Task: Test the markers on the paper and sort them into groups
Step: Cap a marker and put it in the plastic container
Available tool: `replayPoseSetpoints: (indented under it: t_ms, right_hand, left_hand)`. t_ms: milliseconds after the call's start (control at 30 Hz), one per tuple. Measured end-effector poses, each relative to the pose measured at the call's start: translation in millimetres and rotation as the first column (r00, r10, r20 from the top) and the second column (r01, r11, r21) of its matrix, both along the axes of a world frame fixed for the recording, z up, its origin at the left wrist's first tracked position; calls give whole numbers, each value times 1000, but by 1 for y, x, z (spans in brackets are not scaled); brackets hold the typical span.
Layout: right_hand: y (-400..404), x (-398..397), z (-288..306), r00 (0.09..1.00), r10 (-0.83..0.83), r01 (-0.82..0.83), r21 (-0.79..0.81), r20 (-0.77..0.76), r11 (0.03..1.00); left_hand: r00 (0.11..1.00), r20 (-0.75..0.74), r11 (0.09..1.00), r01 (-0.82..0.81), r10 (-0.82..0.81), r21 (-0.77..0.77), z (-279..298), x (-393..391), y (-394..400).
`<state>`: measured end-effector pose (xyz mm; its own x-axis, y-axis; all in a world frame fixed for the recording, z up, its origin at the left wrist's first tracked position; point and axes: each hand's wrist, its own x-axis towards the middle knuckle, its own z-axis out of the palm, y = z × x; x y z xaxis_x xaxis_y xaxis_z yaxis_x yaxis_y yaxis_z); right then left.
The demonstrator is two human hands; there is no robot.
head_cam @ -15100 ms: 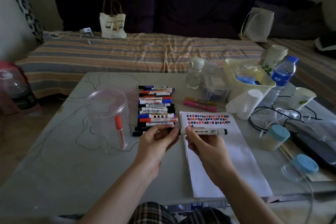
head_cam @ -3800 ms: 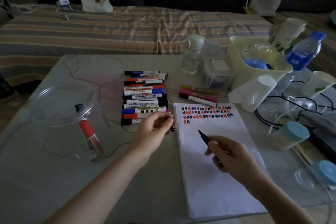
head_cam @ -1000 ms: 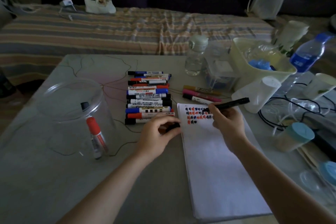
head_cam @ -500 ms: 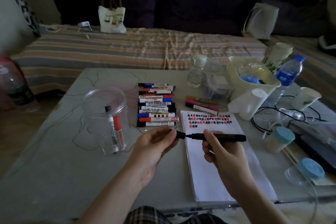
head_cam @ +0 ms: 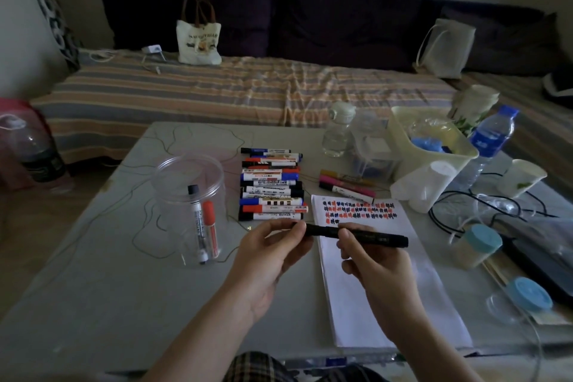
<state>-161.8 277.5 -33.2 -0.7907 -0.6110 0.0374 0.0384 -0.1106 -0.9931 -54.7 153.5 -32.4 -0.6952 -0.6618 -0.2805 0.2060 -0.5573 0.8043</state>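
Observation:
A black marker (head_cam: 372, 236) lies level above the white paper pad (head_cam: 381, 282). My right hand (head_cam: 375, 260) grips its barrel. My left hand (head_cam: 273, 251) pinches the cap end of the same marker, and the cap looks pushed onto the tip. The pad's top carries rows of red, blue and black test marks (head_cam: 359, 209). A row of several markers (head_cam: 271, 187) lies left of the pad. A clear plastic jar (head_cam: 189, 195) further left holds a black-capped marker (head_cam: 197, 223) and a red one (head_cam: 210, 229). Three more markers (head_cam: 345, 184) lie above the pad.
A cream basket (head_cam: 434, 158), water bottles (head_cam: 338, 130), white cups (head_cam: 424, 186), black cables (head_cam: 459, 214) and blue-lidded jars (head_cam: 477, 245) crowd the table's right side. A thin wire (head_cam: 148, 226) loops across the left. A striped sofa with bags stands behind the table.
One second ago my right hand was marking the pad with the uncapped marker. It then lifted the marker level, and my left hand has brought the cap onto its tip.

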Motion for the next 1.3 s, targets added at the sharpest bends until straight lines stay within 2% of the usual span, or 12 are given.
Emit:
replayPoseSetpoints:
  t_ms: [133, 467, 667, 833, 900, 1000, 1067, 1133, 1200, 1300]
  right_hand:
    - [-2, -1, -6, 999, 15, -14, 21, -47, 1000]
    - [-13, 0, -13, 980, 58, -32, -142, 188, 989]
    - [-13, 3, -10, 958, 55, -10, -158, 283, 987]
    - [-9, 13, -5, 933, 67, -7, -169, 353, 986]
    - [-8, 15, -2, 933, 72, -23, -141, 353, 990]
    - [-3, 11, 7, 899, 165, -131, -109, 405, 985]
    - [5, 4, 14, 876, 193, -153, -123, 442, 980]
    - [11, -1, 17, 914, 136, -120, -65, 382, 991]
    - [12, -1, 18, 971, 113, -126, 49, 209, 991]
    - [2, 9, 23, 988, 154, -151, 152, -7, 977]
  left_hand:
    - [1000, 16, 1000, -24, 24, -5, -5, -6, 1]
    - [991, 28, 975, -124, 131, -183, -14, -18, 2]
    - [986, -6, 937, -162, 168, -310, -11, -18, 4]
    - [986, -28, 925, -164, 165, -344, -8, -11, 8]
    - [988, -24, 944, -153, 152, -294, -10, -8, 9]
    - [986, -83, 985, -150, 143, -80, -11, -2, 10]
    - [976, -129, 984, -179, 175, -23, -8, 2, 6]
    - [967, -156, 974, -215, 203, -63, -3, 5, 0]
    - [952, -195, 956, -264, 237, -127, 7, 6, -3]
    - [924, -227, 887, -364, 307, -285, 24, 6, -4]
